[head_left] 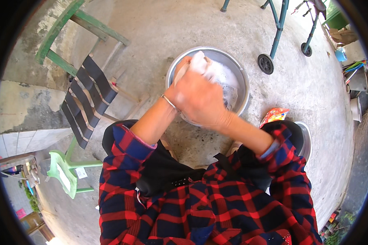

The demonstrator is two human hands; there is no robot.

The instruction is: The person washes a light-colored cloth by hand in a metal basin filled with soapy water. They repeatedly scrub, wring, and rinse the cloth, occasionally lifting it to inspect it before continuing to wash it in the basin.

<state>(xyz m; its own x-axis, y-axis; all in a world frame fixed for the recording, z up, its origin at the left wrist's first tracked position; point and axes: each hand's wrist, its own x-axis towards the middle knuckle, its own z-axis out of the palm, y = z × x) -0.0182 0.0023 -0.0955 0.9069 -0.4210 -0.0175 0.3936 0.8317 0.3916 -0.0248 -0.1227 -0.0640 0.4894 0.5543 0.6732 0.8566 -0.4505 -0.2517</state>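
Observation:
Over a round metal basin (pixel 244 83) on the floor before me, both my hands are together on a pale, wet, bunched cloth (pixel 199 62). My left hand (pixel 180 75), with a bangle (pixel 169 102) at its wrist, is closed around the cloth on the left and partly hidden. Across it lies my right hand (pixel 204 102), knuckles up and slightly blurred, closed on the same cloth. White suds (pixel 225 77) float on the water in the basin, to the right of the cloth. What lies under the suds cannot be made out.
A bright orange packet (pixel 274 116) lies beside my right knee, near a second metal basin (pixel 305 141) partly hidden by my leg. A strap-seated chair (pixel 90 96) and a light green plastic stool (pixel 63 173) stand left. A wheeled frame (pixel 278 30) stands beyond, at right.

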